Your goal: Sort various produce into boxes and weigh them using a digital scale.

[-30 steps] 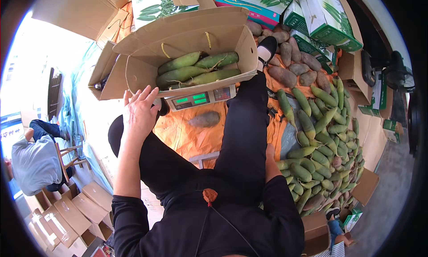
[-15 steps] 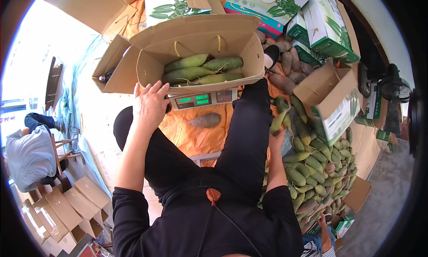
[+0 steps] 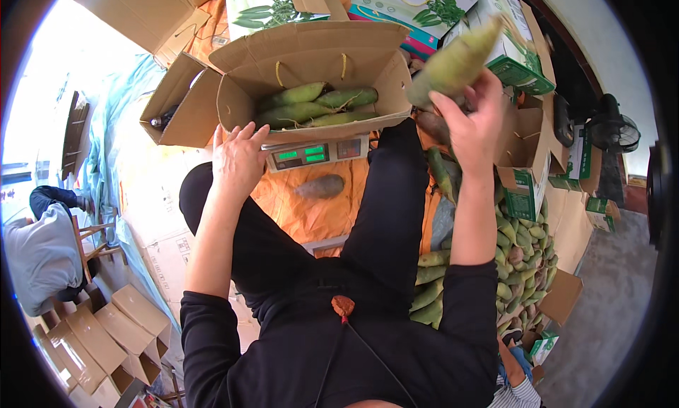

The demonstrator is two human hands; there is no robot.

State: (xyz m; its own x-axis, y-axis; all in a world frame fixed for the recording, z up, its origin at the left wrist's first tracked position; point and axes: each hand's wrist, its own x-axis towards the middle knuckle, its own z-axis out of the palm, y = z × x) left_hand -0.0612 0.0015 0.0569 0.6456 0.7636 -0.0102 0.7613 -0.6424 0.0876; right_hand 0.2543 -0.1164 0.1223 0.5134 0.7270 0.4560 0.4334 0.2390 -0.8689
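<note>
Near the carton (image 3: 311, 48), the held radish (image 3: 458, 58) is blurred.

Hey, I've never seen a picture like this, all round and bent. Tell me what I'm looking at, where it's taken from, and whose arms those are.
There's no machine here. A wide fisheye camera on a person's head looks down, so straight edges curve near the rim, and the bare arms belong to the wearer.

The left hand rests at the near left edge of an open cardboard box with green radishes inside. The box appears to sit on a digital scale with a lit green display.

The right hand holds up another green radish, slightly blurred.

On the orange sheet below lies one purplish-brown root. At the right is a large pile of green radishes.
</note>
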